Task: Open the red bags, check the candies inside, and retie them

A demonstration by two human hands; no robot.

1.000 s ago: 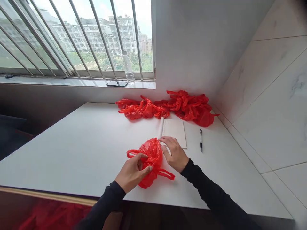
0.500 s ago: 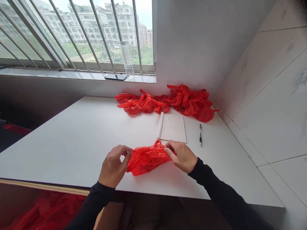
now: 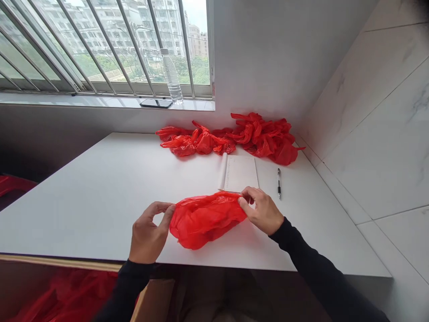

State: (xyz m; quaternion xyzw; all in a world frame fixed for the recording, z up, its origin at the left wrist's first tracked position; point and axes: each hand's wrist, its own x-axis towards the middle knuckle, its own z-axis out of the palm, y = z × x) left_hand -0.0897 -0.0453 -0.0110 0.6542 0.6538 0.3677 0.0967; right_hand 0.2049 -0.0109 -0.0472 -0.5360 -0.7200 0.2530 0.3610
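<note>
A thin red plastic bag (image 3: pixel 208 219) is stretched between my two hands, just above the near part of the white table (image 3: pixel 110 188). My left hand (image 3: pixel 149 230) pinches its left end between thumb and index finger. At the other end, the fingers of my right hand (image 3: pixel 263 210) grip the upper right corner. The bag's upper edge is pulled fairly straight, while the lower part bulges toward me. Right behind it lies an open notepad (image 3: pixel 241 173) with marks down one side of the page. A black and clear pen (image 3: pixel 279 184) rests to the right of the notepad.
Crumpled red bags (image 3: pixel 268 138) lie along the wall at the back. A water bottle (image 3: pixel 172 78) and a phone (image 3: pixel 156 103) are on the windowsill. More red plastic fills a cardboard box (image 3: pixel 156 299) below the table's front left edge. A tiled wall (image 3: pixel 385 134) bounds the right side.
My hands have moved apart, spreading the red bag wider and tauter between them. A loop that stood up at its top no longer shows. The camera view has shifted slightly.
</note>
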